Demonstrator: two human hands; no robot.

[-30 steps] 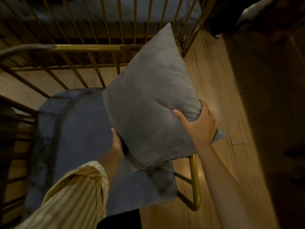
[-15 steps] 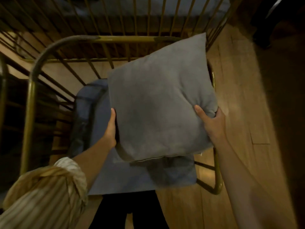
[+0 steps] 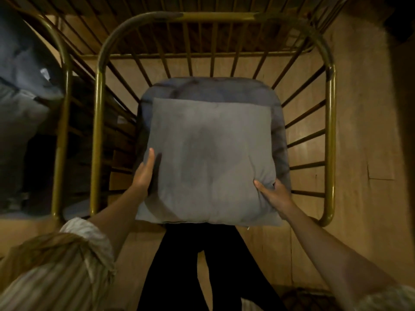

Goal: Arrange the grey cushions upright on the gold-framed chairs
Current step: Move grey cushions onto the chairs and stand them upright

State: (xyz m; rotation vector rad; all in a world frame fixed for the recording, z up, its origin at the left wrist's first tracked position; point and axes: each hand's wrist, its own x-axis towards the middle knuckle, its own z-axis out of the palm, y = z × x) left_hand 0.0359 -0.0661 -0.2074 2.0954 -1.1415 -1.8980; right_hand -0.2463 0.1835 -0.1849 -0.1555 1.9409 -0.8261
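Observation:
I hold a square grey cushion [image 3: 211, 158] with both hands, flat-faced toward me, over the blue-grey seat pad [image 3: 211, 88] of a gold-framed chair [image 3: 330, 135]. My left hand [image 3: 144, 173] grips its left edge. My right hand [image 3: 272, 194] grips its lower right corner. The cushion covers most of the seat pad; only the pad's far strip and right side show. The chair's curved gold top rail [image 3: 215, 16] and thin spindles ring the seat.
A second gold-framed chair [image 3: 61, 122] stands close on the left with grey fabric [image 3: 20, 81] on it. Wooden floor [image 3: 368, 131] lies to the right. My dark-trousered legs [image 3: 202, 265] stand at the chair's front edge.
The view has swung to look straight down on the chair. The cushion has turned from a tilted diamond to square and now sits centred over the seat, still in both hands.

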